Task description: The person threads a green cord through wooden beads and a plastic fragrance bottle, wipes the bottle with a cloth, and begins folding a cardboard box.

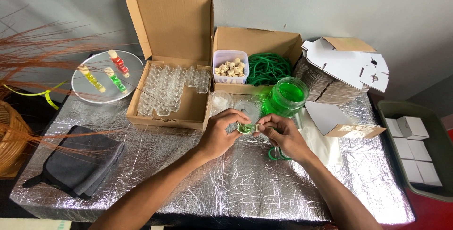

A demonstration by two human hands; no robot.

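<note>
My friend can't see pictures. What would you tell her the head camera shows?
Two hands, the left hand and right hand, hold a small glass bottle of green liquid over a foil-covered table. Behind stand a jar of green liquid, a cardboard box of empty bottles and a tub of corks.

The table (236, 183) is covered in crinkled silver foil. On it lie a folded dark grey cloth (78, 161), an open cardboard box of small glass vials (172, 91), a second cardboard box (257, 60), a jar of green liquid (285, 98), a stack of flat white carton blanks (330, 81) and a round plate (106, 76) with three filled vials
</note>
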